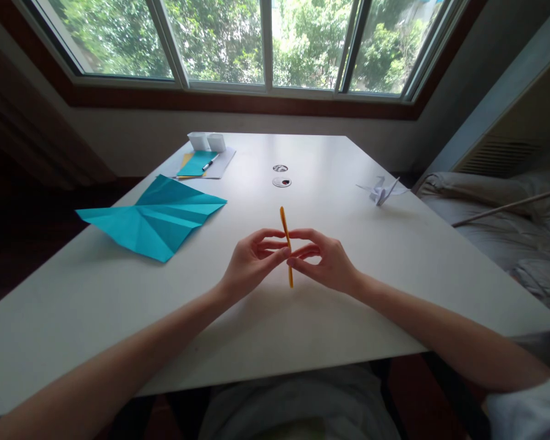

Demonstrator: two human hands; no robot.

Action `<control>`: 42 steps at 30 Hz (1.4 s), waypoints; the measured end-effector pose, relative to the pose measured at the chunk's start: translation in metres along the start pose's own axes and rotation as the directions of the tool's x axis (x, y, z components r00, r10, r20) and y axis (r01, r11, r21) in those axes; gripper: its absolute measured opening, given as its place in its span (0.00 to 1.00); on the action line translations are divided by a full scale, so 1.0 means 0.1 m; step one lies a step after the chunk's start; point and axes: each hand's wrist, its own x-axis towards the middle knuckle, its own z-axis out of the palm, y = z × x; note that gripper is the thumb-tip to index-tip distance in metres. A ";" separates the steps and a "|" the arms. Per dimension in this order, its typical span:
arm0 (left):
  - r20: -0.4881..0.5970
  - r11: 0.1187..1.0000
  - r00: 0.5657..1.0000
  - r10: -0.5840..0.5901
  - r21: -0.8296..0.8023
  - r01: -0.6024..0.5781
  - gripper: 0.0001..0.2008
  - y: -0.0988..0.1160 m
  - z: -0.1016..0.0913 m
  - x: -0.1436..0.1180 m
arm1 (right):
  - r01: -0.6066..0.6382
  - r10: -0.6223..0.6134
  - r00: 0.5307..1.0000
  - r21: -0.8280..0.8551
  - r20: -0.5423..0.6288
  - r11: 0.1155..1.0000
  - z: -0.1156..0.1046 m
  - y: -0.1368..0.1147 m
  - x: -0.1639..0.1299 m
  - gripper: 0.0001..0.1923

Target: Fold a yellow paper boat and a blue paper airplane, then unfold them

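Observation:
Both hands meet over the middle of the white table (348, 330), pinching one thin orange-yellow piece, apparently folded paper (283, 220), seen edge-on and nearly upright. My left hand (256, 256) grips it from the left, with thumb and fingertips closed against its side. From the right, my right hand (325, 260) presses its fingertips on the opposite face. The paper's flat faces are turned away from view, so its folded shape cannot be told. A large creased teal paper sheet (174, 220) lies to the left of my hands.
A white paper crane (381, 192) stands at the right. Two round cable-hole covers (282, 182) sit in the tabletop. At the back left are small white boxes (217, 142), teal paper (193, 165) and a pen (210, 162). A cushioned seat (467, 195) adjoins the right edge.

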 end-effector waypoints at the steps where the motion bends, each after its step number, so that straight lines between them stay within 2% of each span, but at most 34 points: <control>1: -0.004 1.000 1.000 0.005 0.000 -0.005 0.17 -0.01 0.00 0.00 | 0.005 -0.005 1.000 0.001 0.002 1.000 0.00 0.00 0.00 0.21; 14: -0.019 0.996 0.998 0.066 0.058 -0.065 0.19 -0.04 0.03 -0.02 | -0.024 0.023 0.999 0.052 0.027 0.998 0.02 0.01 0.00 0.20; 27: 0.029 0.992 0.996 0.087 0.094 -0.089 0.19 -0.04 -0.01 0.00 | 0.056 -0.055 0.997 -0.015 0.057 0.998 0.01 0.01 0.00 0.20; 29: 0.021 0.988 0.995 0.101 0.119 -0.103 0.19 -0.04 0.01 0.00 | 0.090 -0.086 0.994 -0.067 0.065 0.994 0.02 0.02 0.00 0.20; 31: 0.004 0.987 0.995 0.097 0.126 -0.097 0.17 -0.06 0.04 0.00 | 0.145 -0.135 0.989 -0.191 0.065 0.971 0.04 0.03 -0.01 0.22; 34: -0.066 0.995 0.997 0.044 0.097 -0.037 0.15 -0.10 0.12 -0.01 | 0.216 -0.205 0.976 -0.468 0.074 0.857 0.08 0.05 -0.01 0.25; 36: -0.117 0.997 0.993 -0.021 0.067 0.029 0.15 -0.12 0.15 -0.01 | 0.236 -0.212 0.971 -0.594 0.113 0.769 0.11 0.05 -0.01 0.26; 39: -0.137 0.993 0.984 -0.115 0.024 0.120 0.12 -0.13 0.16 0.00 | 0.252 -0.184 0.968 -0.656 0.172 0.711 0.14 0.04 -0.01 0.27; 42: -0.130 0.990 0.982 -0.138 0.016 0.141 0.13 -0.13 0.15 0.01 | 0.227 -0.158 0.974 -0.681 0.163 0.696 0.15 0.04 0.00 0.26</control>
